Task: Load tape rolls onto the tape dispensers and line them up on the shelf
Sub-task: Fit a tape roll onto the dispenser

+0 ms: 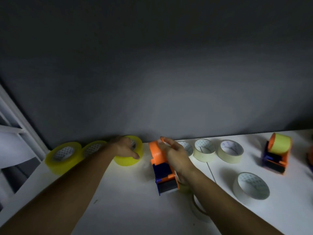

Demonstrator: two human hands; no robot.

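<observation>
Reaching across the white shelf surface [128, 200], the left hand [124, 148] grasps a yellow tape roll [128, 160], its fingers dipped into the core and its thumb pressed against the outer rim. Beyond that hand, toward the wall corner, lie two more yellow rolls: one [63, 156] at the far left and another [93, 147] partly hidden behind the left forearm. That makes three yellow rolls lying flat.

Just beside the left hand, the right hand [176, 157] rests on an orange-and-blue tape dispenser [162, 168], fingers curled over its orange hub; blur keeps the exact grip unclear, though the fingers wrap its upper edge. No roll shows on this dispenser.

Past the right hand sit four cream masking tape rolls: one [186, 147] half covered by its fingers, a second [204, 150] and third [231, 150] in a row along the wall, and a fourth [251, 185] nearer the person. Farther out stands a second dispenser [275, 156], loaded with a yellow roll [281, 143]. A white shelving frame [15, 119] rises at the left edge, before a dark grey wall [152, 73].
</observation>
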